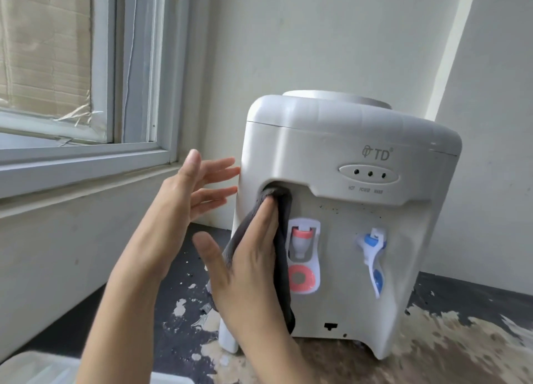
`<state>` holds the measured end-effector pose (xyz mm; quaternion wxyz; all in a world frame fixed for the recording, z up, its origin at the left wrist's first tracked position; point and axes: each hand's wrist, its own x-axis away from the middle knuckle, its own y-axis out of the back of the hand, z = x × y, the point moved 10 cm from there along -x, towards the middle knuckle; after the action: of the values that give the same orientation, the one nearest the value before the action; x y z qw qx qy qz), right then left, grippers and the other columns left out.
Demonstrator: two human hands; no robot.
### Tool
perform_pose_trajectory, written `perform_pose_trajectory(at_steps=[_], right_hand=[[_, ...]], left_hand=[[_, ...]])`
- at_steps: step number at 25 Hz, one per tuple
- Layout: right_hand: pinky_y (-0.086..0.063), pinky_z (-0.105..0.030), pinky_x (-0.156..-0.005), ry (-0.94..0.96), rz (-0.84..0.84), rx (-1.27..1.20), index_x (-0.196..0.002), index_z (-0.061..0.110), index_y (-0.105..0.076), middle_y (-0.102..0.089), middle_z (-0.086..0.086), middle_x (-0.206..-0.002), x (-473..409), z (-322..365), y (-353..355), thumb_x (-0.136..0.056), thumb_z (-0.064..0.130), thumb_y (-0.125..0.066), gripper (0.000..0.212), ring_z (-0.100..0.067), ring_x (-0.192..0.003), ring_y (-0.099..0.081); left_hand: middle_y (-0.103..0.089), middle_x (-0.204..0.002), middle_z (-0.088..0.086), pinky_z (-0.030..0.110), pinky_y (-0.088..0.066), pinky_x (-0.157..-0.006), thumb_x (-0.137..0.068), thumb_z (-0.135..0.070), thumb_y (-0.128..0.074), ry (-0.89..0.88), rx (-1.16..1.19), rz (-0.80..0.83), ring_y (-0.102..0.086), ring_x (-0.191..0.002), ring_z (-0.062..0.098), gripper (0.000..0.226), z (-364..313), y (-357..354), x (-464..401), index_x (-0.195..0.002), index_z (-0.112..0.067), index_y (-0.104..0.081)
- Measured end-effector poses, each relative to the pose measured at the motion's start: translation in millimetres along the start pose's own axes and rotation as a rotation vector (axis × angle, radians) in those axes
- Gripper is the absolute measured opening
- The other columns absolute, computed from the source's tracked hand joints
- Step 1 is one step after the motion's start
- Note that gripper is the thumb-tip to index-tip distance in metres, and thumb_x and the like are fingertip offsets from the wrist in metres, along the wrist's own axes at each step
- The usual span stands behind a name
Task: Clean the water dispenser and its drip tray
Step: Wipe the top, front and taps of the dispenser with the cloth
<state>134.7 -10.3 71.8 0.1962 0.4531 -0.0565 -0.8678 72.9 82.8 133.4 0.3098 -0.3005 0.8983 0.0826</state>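
Nearest the camera, a right hand (248,256) is pressed flat, fingers straight and together, on a grey cloth (281,239) against the water dispenser (346,225), fingertips pointing up into its front recess. Just left, the left hand (184,193) is spread open, fingertips beside the dispenser's side.

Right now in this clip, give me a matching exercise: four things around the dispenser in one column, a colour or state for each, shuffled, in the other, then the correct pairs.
Column one:
1. left hand
2. right hand
3. left tap
4. right tap

Column two:
A. blue and white
B. presses a grey cloth into the recess of the water dispenser
C. pink and white
D. fingers straight, by the dispenser's side

Pairs: 1-D, 2-B, 3-C, 4-A
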Motion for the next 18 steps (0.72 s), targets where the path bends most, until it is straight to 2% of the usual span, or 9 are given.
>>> perform_pose_trajectory(at_steps=[2,4,5,8,9,12,15,18], right_hand=[[-0.009,-0.028,-0.118,0.026,0.050,0.041,-0.149,0.030,0.009,0.005,0.016,-0.157,4,0,-3,-0.085,0.072,-0.037,0.089,0.003,-0.142,0.003],[-0.004,-0.026,-0.117,0.074,0.056,0.204,-0.148,0.024,0.008,0.009,0.012,-0.156,12,5,1,-0.081,0.081,-0.015,0.091,0.000,-0.142,0.008],[-0.002,-0.024,-0.117,0.114,0.039,0.270,-0.149,0.020,0.004,0.006,0.008,-0.157,18,6,5,-0.081,0.081,-0.010,0.091,-0.001,-0.143,0.006],[-0.007,-0.016,-0.113,0.195,0.073,0.496,-0.144,0.008,-0.029,-0.029,-0.004,-0.151,47,-15,12,-0.089,0.071,-0.010,0.086,-0.011,-0.140,-0.019],[-0.012,-0.017,-0.113,0.205,0.118,0.556,-0.142,0.007,-0.032,-0.031,-0.002,-0.150,56,-28,11,-0.089,0.070,-0.012,0.084,-0.014,-0.138,-0.026],[-0.019,-0.021,-0.110,0.251,0.181,0.632,-0.143,0.014,-0.024,-0.018,0.004,-0.154,68,-51,8,-0.094,0.064,-0.017,0.070,-0.017,-0.136,-0.031],[-0.014,-0.021,-0.113,0.282,-0.004,0.591,-0.144,0.016,-0.022,-0.022,0.001,-0.152,48,-32,15,-0.101,0.039,-0.021,0.048,-0.020,-0.137,-0.029],[-0.014,-0.025,-0.116,0.285,-0.141,0.385,-0.146,0.013,-0.026,-0.020,0.005,-0.154,21,-10,18,-0.097,0.016,-0.031,0.050,-0.015,-0.143,-0.017]], left_hand=[[-0.069,-0.115,-0.007,0.029,-0.047,-0.092,-0.085,-0.057,-0.023,0.033,0.045,0.000,-0.066,-0.102,0.012,0.063,8,1,-1,-0.121,-0.021,-0.060],[-0.069,-0.115,-0.006,0.031,-0.046,-0.093,-0.084,-0.058,-0.023,0.049,0.075,0.014,-0.066,-0.104,0.014,0.064,8,2,-2,-0.121,-0.019,-0.059],[-0.068,-0.116,-0.006,0.032,-0.045,-0.093,-0.084,-0.058,-0.023,0.058,0.095,0.023,-0.065,-0.105,0.014,0.065,8,1,-2,-0.121,-0.019,-0.059],[-0.068,-0.116,-0.005,0.034,-0.044,-0.094,-0.085,-0.059,-0.023,0.058,0.124,0.020,-0.065,-0.106,0.016,0.066,10,2,-3,-0.120,-0.018,-0.060],[-0.069,-0.116,-0.005,0.034,-0.043,-0.094,-0.085,-0.060,-0.023,0.062,0.125,0.015,-0.065,-0.106,0.016,0.066,9,2,-2,-0.119,-0.018,-0.060],[-0.069,-0.115,-0.005,0.035,-0.043,-0.095,-0.084,-0.062,-0.020,0.072,0.109,0.015,-0.066,-0.105,0.015,0.069,9,3,-3,-0.118,-0.017,-0.061],[-0.068,-0.116,-0.006,0.035,-0.043,-0.097,-0.087,-0.064,-0.015,0.090,0.087,0.032,-0.065,-0.107,0.013,0.073,8,2,-1,-0.118,-0.017,-0.061],[-0.069,-0.115,-0.007,0.035,-0.043,-0.098,-0.087,-0.069,-0.015,0.113,0.085,0.038,-0.064,-0.107,0.012,0.076,9,1,0,-0.118,-0.017,-0.061]])
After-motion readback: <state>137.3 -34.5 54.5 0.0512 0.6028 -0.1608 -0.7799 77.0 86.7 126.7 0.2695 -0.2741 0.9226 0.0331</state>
